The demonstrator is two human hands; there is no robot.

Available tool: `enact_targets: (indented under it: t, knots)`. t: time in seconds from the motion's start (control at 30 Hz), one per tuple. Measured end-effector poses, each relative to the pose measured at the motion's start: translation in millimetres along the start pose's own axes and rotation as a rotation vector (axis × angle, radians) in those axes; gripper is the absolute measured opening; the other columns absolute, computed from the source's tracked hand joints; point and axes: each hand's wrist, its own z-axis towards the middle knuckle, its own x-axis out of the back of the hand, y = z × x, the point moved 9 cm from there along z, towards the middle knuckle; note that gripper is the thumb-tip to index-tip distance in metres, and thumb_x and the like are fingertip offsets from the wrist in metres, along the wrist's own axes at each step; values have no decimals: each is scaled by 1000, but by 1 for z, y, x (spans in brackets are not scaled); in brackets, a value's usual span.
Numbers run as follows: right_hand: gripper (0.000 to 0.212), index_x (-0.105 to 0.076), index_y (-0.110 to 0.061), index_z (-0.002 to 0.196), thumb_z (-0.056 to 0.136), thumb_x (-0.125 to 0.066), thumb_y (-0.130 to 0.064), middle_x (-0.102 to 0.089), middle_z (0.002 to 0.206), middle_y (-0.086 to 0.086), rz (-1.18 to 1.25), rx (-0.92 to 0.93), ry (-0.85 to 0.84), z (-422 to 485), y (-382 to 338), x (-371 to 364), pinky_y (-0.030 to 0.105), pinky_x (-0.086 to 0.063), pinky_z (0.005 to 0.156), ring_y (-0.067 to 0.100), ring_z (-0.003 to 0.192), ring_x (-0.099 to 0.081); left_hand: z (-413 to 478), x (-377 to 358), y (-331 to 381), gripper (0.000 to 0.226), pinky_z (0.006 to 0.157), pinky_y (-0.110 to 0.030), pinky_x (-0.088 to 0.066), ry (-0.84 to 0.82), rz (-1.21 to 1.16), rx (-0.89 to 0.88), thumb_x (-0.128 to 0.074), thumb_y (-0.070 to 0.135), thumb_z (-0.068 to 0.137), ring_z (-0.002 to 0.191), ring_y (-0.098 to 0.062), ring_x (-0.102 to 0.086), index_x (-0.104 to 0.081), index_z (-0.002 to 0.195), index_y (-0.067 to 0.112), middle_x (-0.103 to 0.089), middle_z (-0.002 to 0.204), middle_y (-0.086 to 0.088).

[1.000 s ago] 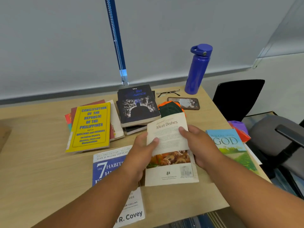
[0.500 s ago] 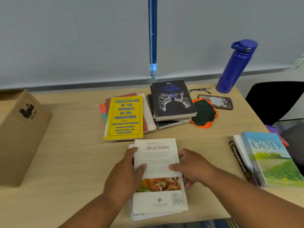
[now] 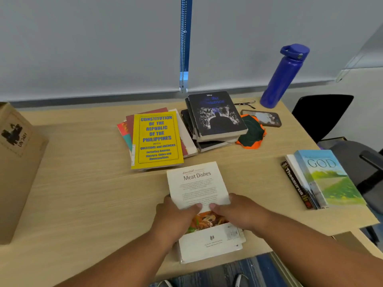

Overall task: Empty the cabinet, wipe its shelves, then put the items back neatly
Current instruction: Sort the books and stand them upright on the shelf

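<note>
Clasped from both sides, the white Meat Dishes paperback cookbook (image 3: pixel 196 183) lies near the front edge of the pale wooden table (image 3: pixel 83 193), left hand (image 3: pixel 176 216) and right hand (image 3: pixel 238 212) each pinching it, thumb atop its cover.

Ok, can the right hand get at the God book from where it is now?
Probably yes: only bare table lies between the right hand and the God book, which tops its pile. The hand would first have to release the Meat Dishes book.

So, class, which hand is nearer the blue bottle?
Right. The right hand sits below-left of the blue bottle, gripping the Meat Dishes book; the left hand grips it farther left.
</note>
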Motion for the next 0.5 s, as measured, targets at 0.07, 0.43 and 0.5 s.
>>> enact_targets:
  t: [0.07, 0.43, 0.5]
  knots:
    - [42, -62, -34, 132, 95, -57, -53, -71, 114, -15, 88, -11, 30, -2, 9, 4, 29, -54, 93, 7, 100, -68, 5, -8, 0, 82, 88, -37, -59, -2, 28, -3, -71, 76, 49, 101, -13, -67, -58, 123, 42, -64, 118, 8]
    - [30, -69, -36, 115, 94, -58, -55, -75, 102, -14, 206, 38, 175, -10, 55, 68, 21, -52, 72, 5, 90, -70, 1, -82, 27, 71, 93, -37, -58, -30, -117, -40, -72, 70, 53, 101, -13, -68, -63, 119, 47, -63, 122, 5]
    - [33, -66, -36, 118, 93, -59, -56, -72, 108, -14, 248, 84, 184, -9, 67, 73, 25, -54, 81, 5, 95, -68, -3, -87, 35, 56, 93, -38, -57, 28, -113, -53, -77, 61, 64, 100, -14, -68, -67, 114, 39, -65, 121, 3]
